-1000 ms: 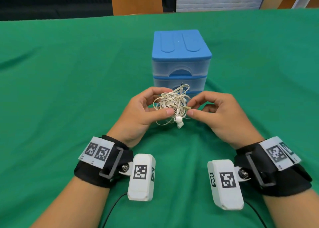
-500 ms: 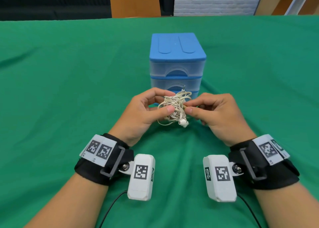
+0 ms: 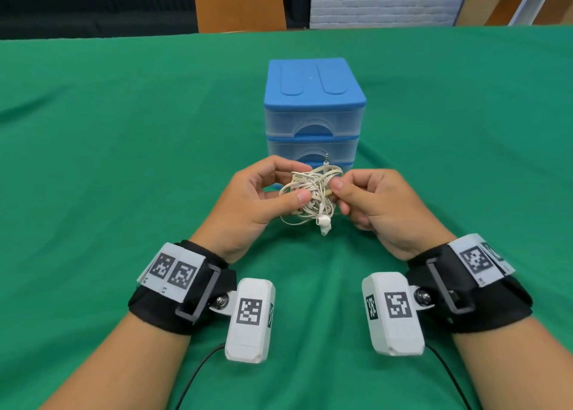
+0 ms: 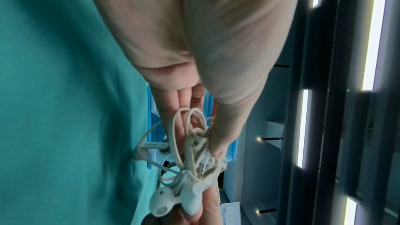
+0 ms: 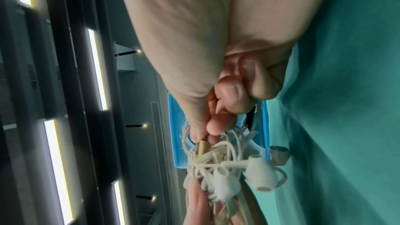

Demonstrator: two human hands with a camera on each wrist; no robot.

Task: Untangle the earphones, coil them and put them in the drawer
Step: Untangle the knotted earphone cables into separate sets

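Left hand (image 3: 248, 205) pinches the tangled earphones (image 3: 310, 195) between thumb and curled fingers; right hand (image 3: 381, 211) pinches the tangle's other side. The knot hangs above the green cloth (image 3: 108, 161), two buds (image 3: 323, 223) dangling, just in front of the closed blue drawer unit (image 3: 313, 99)

The blue drawer unit (image 3: 314, 109) stands on the green table (image 3: 124, 161) directly beyond both hands, its drawers closed, blocking the way straight ahead. The left hand (image 3: 248, 205) and right hand (image 3: 381, 211) sit close in front of it with the tangled earphones (image 3: 310, 192) filling the gap between them. Bare cloth lies open to either side of the unit and hands.
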